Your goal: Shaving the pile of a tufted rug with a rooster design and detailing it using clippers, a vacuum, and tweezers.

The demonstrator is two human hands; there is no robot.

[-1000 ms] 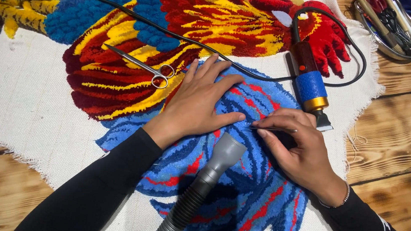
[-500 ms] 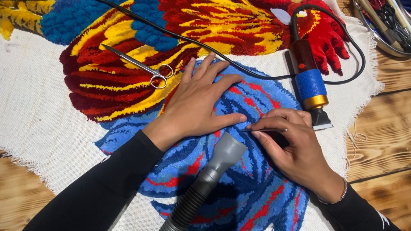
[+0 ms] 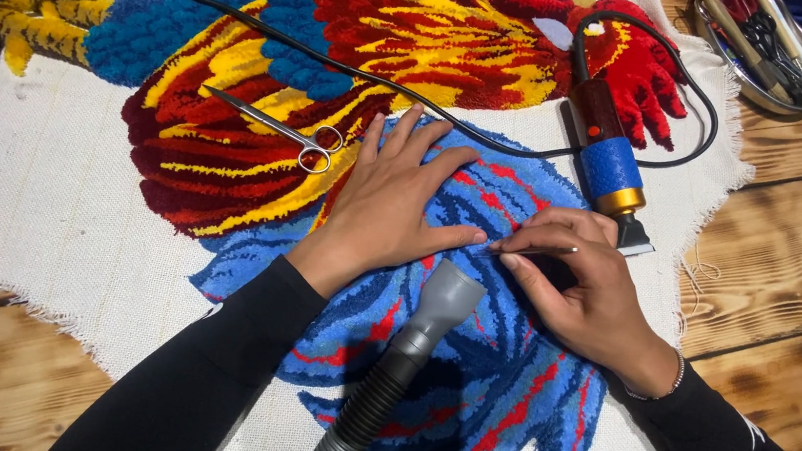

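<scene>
A tufted rug point(image 3: 230, 170) with a rooster in red, yellow and blue lies on white backing cloth. My left hand point(image 3: 394, 200) rests flat on the blue pile, fingers spread, thumb pointing right. My right hand point(image 3: 577, 277) pinches a thin metal tool point(image 3: 536, 251), its tip touching the blue pile just right of my left thumb. A grey vacuum hose nozzle point(image 3: 437, 307) lies between my forearms, its mouth close below the two hands.
Silver scissors point(image 3: 278, 125) lie on the rug left of my left hand. An electric trimmer point(image 3: 608, 162) with a blue and gold body lies above my right hand, its black cord point(image 3: 243, 29) looping across the rug. A metal tray point(image 3: 780, 51) of tools sits top right on the wooden table point(image 3: 789, 263).
My right hand has shifted slightly left, bringing the thin tool's tip nearer my left thumb. My left hand stays flat on the pile.
</scene>
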